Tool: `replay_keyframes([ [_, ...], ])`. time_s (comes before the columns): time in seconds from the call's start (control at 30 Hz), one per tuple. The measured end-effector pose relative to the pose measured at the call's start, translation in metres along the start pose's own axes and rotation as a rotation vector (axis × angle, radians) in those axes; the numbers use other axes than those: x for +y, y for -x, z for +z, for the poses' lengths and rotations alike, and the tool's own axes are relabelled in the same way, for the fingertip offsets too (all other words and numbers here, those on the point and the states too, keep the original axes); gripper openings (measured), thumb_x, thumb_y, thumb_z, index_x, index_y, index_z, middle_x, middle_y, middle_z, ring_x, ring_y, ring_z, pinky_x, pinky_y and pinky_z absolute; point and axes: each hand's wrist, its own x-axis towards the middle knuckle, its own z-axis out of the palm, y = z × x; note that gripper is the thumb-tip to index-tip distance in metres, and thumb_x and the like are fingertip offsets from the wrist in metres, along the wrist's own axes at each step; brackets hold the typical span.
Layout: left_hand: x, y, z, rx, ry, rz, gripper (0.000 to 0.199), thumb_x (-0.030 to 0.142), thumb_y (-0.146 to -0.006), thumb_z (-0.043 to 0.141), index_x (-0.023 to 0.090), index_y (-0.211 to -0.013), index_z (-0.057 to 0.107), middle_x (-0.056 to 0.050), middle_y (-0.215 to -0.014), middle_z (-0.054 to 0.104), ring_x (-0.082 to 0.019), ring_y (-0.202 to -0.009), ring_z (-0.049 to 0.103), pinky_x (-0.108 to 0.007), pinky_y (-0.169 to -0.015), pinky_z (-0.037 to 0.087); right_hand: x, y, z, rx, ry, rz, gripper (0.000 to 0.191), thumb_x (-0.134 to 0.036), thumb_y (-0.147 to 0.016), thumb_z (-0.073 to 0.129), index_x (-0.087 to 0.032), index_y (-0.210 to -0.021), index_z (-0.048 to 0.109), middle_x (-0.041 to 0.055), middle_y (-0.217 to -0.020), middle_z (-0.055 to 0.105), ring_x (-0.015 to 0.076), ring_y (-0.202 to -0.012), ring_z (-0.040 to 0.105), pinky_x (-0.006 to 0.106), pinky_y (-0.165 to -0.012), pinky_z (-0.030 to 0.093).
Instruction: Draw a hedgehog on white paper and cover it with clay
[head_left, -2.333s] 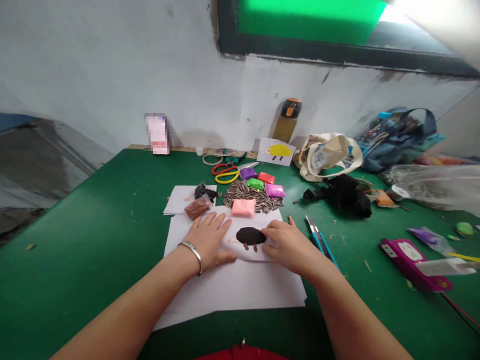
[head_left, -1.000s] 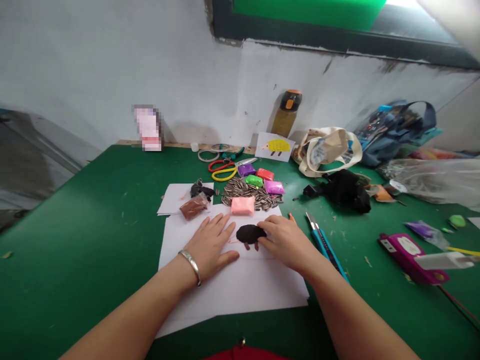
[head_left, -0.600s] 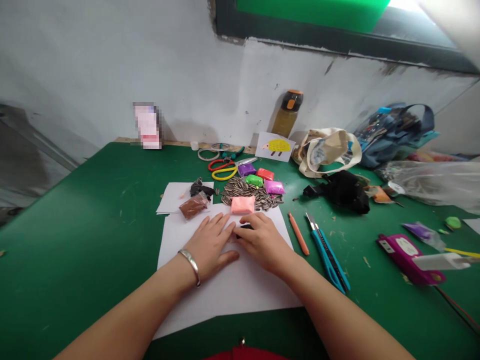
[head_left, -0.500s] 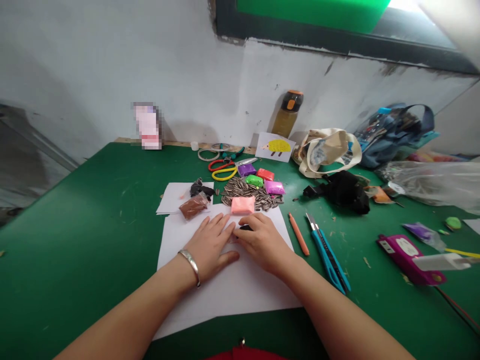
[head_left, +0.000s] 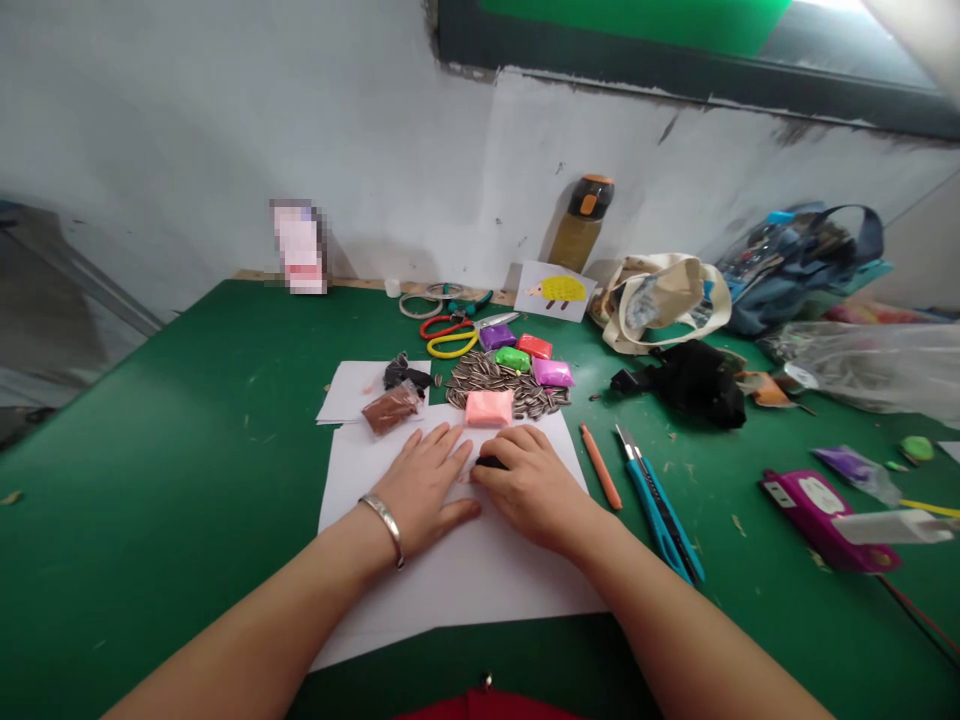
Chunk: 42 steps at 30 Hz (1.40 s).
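My left hand (head_left: 427,485) lies flat on the white paper (head_left: 465,590), fingers stretched and thumb out to the side. Beside it, my right hand (head_left: 529,490) is curled around a small black lump (head_left: 491,462), which looks like modelling clay and is mostly hidden by the fingers. Just beyond the hands sits a packet of pink clay (head_left: 489,408). A brown clay packet (head_left: 391,408) and a crumpled black packet (head_left: 405,372) rest on the paper sheets at the upper left.
Behind the pink clay are sunflower seeds (head_left: 480,372) with several coloured clay packets. Scissors (head_left: 457,338) lie farther back. To the right are an orange stick (head_left: 600,467), a blue cutter (head_left: 660,510) with its blade out, and a purple glue gun (head_left: 821,520). A hedgehog picture (head_left: 555,292) leans behind.
My right fingers have curled in more closely over the black lump and shifted slightly. My left hand stays flat on the paper. The whole view has moved a little.
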Motion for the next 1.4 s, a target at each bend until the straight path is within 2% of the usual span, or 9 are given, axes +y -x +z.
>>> replay_keyframes([
  [0.13, -0.001, 0.0, 0.0, -0.01, 0.002, -0.002, 0.066, 0.054, -0.082, 0.053, 0.013, -0.134, 0.044, -0.019, -0.144, 0.038, -0.035, -0.136, 0.028, -0.056, -0.108, 0.023, 0.0, 0.0, -0.004, -0.008, 0.008, -0.017, 0.017, -0.022, -0.088, 0.054, -0.024, -0.1, 0.067, 0.0053, -0.098, 0.062, 0.0216, -0.096, 0.046, 0.041, -0.092, 0.033],
  [0.3, -0.003, 0.001, 0.003, 0.021, 0.015, 0.022, 0.064, 0.053, -0.083, 0.052, 0.016, -0.135, 0.043, -0.017, -0.145, 0.037, -0.035, -0.136, 0.027, -0.057, -0.108, 0.023, -0.002, 0.001, -0.008, -0.001, 0.027, -0.036, 0.02, -0.02, -0.088, 0.053, -0.024, -0.102, 0.065, 0.0068, -0.115, 0.058, 0.022, -0.099, 0.046, 0.043, -0.095, 0.033],
  [0.6, -0.001, 0.001, 0.001, 0.0, -0.009, 0.008, 0.065, 0.053, -0.083, 0.052, 0.013, -0.134, 0.044, -0.02, -0.145, 0.036, -0.036, -0.135, 0.028, -0.057, -0.107, 0.024, -0.002, 0.001, -0.005, -0.025, 0.02, -0.029, 0.015, -0.019, -0.085, 0.058, -0.023, -0.096, 0.067, 0.0058, -0.104, 0.062, 0.0226, -0.102, 0.046, 0.043, -0.095, 0.033],
  [0.8, -0.005, 0.001, 0.007, 0.039, -0.004, 0.025, 0.064, 0.052, -0.084, 0.051, 0.017, -0.136, 0.042, -0.018, -0.146, 0.036, -0.035, -0.135, 0.028, -0.057, -0.107, 0.023, -0.006, 0.001, -0.009, 0.02, 0.023, -0.046, 0.017, -0.019, -0.084, 0.057, -0.023, -0.098, 0.066, 0.0075, -0.12, 0.058, 0.0231, -0.105, 0.046, 0.044, -0.097, 0.033],
  [1.03, -0.002, 0.0, 0.002, -0.014, 0.001, 0.001, 0.065, 0.051, -0.083, 0.054, 0.015, -0.136, 0.042, -0.018, -0.146, 0.036, -0.035, -0.136, 0.028, -0.056, -0.109, 0.022, -0.005, 0.001, -0.009, -0.028, 0.027, -0.028, 0.011, -0.023, -0.085, 0.056, -0.022, -0.089, 0.067, 0.0055, -0.119, 0.059, 0.0248, -0.108, 0.045, 0.046, -0.099, 0.031],
  [1.23, 0.001, -0.001, -0.001, -0.036, 0.009, -0.018, 0.068, 0.051, -0.081, 0.056, 0.014, -0.136, 0.041, -0.018, -0.146, 0.036, -0.034, -0.136, 0.027, -0.056, -0.109, 0.022, -0.006, 0.001, -0.012, -0.025, 0.0, -0.025, 0.015, -0.023, -0.087, 0.053, -0.022, -0.092, 0.067, 0.005, -0.129, 0.053, 0.0247, -0.112, 0.043, 0.045, -0.101, 0.03],
  [1.4, 0.002, -0.001, -0.003, -0.053, -0.009, -0.019, 0.068, 0.051, -0.082, 0.055, 0.013, -0.136, 0.041, -0.018, -0.147, 0.034, -0.034, -0.137, 0.027, -0.055, -0.109, 0.021, -0.004, 0.002, -0.01, -0.033, 0.007, -0.019, 0.012, -0.022, -0.085, 0.056, -0.022, -0.088, 0.067, 0.0055, -0.123, 0.058, 0.0256, -0.113, 0.043, 0.047, -0.102, 0.029],
])
